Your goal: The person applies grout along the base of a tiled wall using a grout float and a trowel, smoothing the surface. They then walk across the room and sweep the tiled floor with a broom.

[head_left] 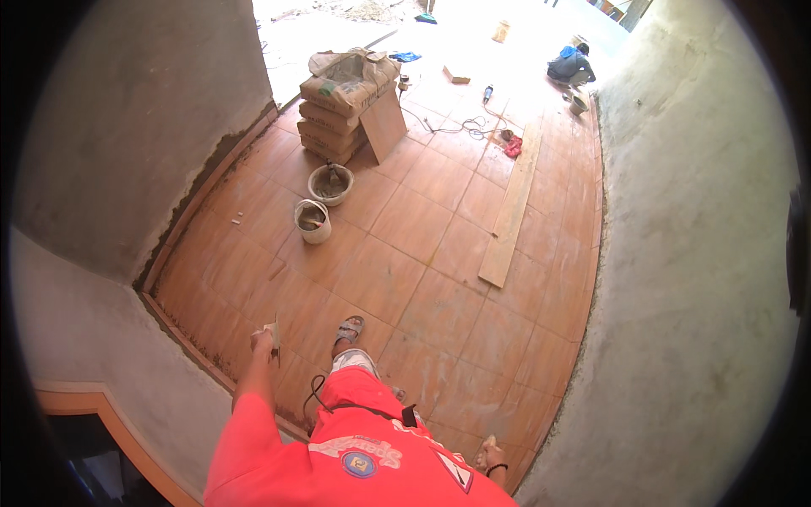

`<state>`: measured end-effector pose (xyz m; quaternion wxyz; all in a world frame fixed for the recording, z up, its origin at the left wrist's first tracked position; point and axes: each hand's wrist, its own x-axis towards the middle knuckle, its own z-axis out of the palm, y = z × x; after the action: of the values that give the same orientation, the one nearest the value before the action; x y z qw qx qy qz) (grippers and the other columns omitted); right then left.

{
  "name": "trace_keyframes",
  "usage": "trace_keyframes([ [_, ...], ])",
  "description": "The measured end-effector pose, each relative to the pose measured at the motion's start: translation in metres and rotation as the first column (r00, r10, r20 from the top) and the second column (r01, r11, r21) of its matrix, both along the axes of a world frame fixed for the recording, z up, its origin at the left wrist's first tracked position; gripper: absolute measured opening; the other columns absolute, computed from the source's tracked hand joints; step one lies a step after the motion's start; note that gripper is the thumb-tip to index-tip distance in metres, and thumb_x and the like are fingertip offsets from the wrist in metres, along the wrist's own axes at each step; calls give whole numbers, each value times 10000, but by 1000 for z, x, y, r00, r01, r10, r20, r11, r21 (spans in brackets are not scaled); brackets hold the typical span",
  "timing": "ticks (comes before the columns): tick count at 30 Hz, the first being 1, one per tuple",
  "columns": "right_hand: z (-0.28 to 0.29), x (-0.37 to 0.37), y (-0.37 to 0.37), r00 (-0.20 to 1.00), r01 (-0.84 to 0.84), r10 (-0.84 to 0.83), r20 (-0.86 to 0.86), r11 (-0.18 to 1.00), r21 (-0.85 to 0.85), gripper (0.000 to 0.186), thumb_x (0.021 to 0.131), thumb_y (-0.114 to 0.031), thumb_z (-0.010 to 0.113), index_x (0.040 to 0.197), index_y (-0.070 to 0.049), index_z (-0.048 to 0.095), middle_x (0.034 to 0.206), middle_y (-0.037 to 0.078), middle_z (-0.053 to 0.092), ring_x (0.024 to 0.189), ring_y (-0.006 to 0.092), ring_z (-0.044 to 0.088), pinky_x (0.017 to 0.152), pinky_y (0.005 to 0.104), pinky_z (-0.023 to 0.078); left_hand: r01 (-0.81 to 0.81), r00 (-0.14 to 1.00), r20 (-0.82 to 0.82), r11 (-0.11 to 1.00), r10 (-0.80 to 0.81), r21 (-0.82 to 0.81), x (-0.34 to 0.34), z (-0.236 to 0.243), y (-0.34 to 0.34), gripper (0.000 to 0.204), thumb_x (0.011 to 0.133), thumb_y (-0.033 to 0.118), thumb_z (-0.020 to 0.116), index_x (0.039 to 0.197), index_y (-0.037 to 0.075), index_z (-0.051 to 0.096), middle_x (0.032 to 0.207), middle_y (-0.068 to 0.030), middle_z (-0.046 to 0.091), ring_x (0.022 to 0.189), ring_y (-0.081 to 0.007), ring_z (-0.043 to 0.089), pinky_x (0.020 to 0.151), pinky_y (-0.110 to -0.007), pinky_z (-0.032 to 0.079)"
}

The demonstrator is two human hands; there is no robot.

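My left hand (263, 341) is closed around a thin, flat-bladed tool (276, 331), seen nearly edge-on; its exact kind is unclear. It hangs over the floor tiles at my left side, near the left wall. On my right, my right hand (488, 457), with a dark bracelet at the wrist, has its fingers curled near the right wall; whatever it may hold is too small to make out. Ahead of my left foot stands a white bucket (313, 232) with grey matter and a tool inside. Just behind it is a wider basin (330, 196) containing grey mix.
Stacked paper sacks (338, 118) stand left of centre, a loose tile (383, 127) leaning on them. A long wooden board (512, 211) lies to the right, near a red cloth (513, 147) and a cable (473, 127). Another person (571, 66) crouches at the far right beside a bucket (578, 106).
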<state>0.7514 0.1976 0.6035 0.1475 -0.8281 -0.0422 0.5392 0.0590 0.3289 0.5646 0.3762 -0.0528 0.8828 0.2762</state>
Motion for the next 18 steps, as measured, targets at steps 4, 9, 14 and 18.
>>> trace_keyframes([
  [4,14,-49,56,998,-65,64,15,998,21,249,828,-264,571,949,-56,508,574,89,522,436,198,528,365,356,451,-19,999,40,999,17,50,-41,-23,5,330,854,237,540,1048,-29,564,1028,-167,608,876,-271,607,709,-392,477],
  [9,20,-128,83,997,-69,66,-44,996,-52,245,826,-245,589,954,-48,519,627,89,535,435,196,515,388,349,440,51,998,24,999,-51,-19,-67,7,45,337,838,239,535,1031,-33,583,1017,-164,619,877,-273,610,724,-389,478],
  [14,53,-210,130,943,-332,333,-7,939,-89,270,819,-268,589,948,-36,538,690,121,556,500,207,529,438,346,436,283,959,36,957,-281,-70,-107,-30,88,378,810,285,548,992,-38,619,973,-202,635,894,-281,619,748,-374,477],
  [18,32,-216,169,924,-382,382,0,923,-53,317,815,-292,582,956,-11,546,738,141,572,578,232,544,504,363,439,398,917,-4,911,-400,109,-104,-7,147,387,798,317,565,981,-18,631,903,-194,648,823,-266,639,668,-365,496],
])
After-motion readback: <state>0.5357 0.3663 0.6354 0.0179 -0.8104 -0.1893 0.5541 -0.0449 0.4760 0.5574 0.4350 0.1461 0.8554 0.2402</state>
